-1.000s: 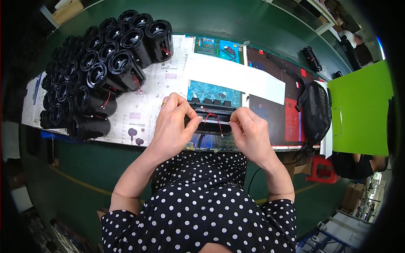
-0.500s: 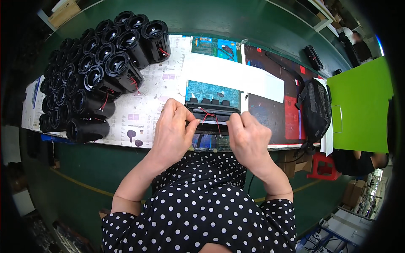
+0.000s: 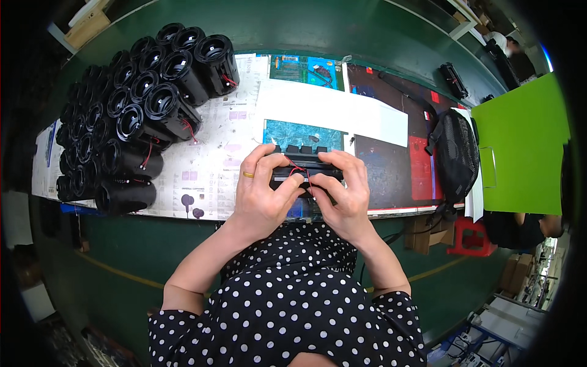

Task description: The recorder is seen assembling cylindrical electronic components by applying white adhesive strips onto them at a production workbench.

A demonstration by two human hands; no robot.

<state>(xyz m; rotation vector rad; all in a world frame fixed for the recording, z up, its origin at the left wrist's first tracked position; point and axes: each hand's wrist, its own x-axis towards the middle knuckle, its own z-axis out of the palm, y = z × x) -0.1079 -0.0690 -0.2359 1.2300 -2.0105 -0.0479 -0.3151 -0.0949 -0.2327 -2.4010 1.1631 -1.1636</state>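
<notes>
A black plastic housing (image 3: 315, 166) lies sideways at the table's front edge, with several small black blocks along its far side. Thin red wires (image 3: 299, 166) cross its near face. My left hand (image 3: 257, 194) is closed round the housing's left end, its thumb pressed on the near face beside the wires. On the right end my right hand (image 3: 345, 194) has its fingers curled over the top and its thumb against the front, close to a hanging wire. Whether either thumb pins a wire is hidden.
Many black cylindrical housings (image 3: 147, 92) with red wires crowd the table's left side. A white sheet (image 3: 330, 110) lies beyond my hands. To the right are a black mesh bag (image 3: 457, 156) and a green panel (image 3: 520, 147). A red stool (image 3: 472, 238) stands below.
My right hand has moved left and turned so its fingers wrap over the housing. My left thumb has shifted right across the near face. The wires now lie bunched between my thumbs.
</notes>
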